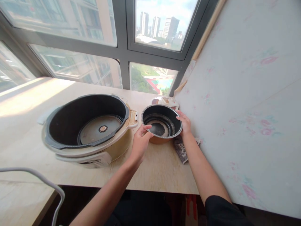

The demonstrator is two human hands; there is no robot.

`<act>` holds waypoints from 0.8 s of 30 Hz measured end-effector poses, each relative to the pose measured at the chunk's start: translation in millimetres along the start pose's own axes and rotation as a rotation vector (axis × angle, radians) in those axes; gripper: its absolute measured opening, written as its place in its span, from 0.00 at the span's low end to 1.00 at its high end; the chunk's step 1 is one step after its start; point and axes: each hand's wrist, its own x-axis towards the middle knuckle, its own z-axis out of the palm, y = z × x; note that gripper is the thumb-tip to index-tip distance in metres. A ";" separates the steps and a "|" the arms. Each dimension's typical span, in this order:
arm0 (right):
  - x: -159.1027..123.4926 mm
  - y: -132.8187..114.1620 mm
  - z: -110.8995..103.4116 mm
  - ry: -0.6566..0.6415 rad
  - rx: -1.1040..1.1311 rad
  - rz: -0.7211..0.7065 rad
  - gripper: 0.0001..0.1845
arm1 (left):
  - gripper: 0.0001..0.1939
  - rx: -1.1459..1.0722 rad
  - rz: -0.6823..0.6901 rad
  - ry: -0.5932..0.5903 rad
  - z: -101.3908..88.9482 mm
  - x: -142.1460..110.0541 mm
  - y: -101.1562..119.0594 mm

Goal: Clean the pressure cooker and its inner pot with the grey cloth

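Between my hands is the black inner pot (162, 129) of a rice cooker, its outside orange-brown, with pale residue on the inner floor and wall. My left hand (141, 138) grips the near-left rim, thumb and fingers closed on it. On the right side of the rim, my right hand (184, 123) is wrapped round the edge, fingers over the top. To the left stands the open cooker body (119, 150), wide and cream-coloured, its dark cavity showing a round heating plate (101, 129) with a small centre button.
A patterned cloth (182, 150) lies under my right wrist, by the wall (240, 110). Behind the pot rests a white-and-brown cooker lid (166, 101). Windows (123, 59) line the back of the counter (150, 171). A grey cable (35, 172) curves at the lower left.
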 end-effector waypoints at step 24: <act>-139.5 9.1 -66.7 -0.148 -1.677 -0.095 0.47 | 0.15 0.100 -0.220 -0.220 -24.8 -45.1 -49.4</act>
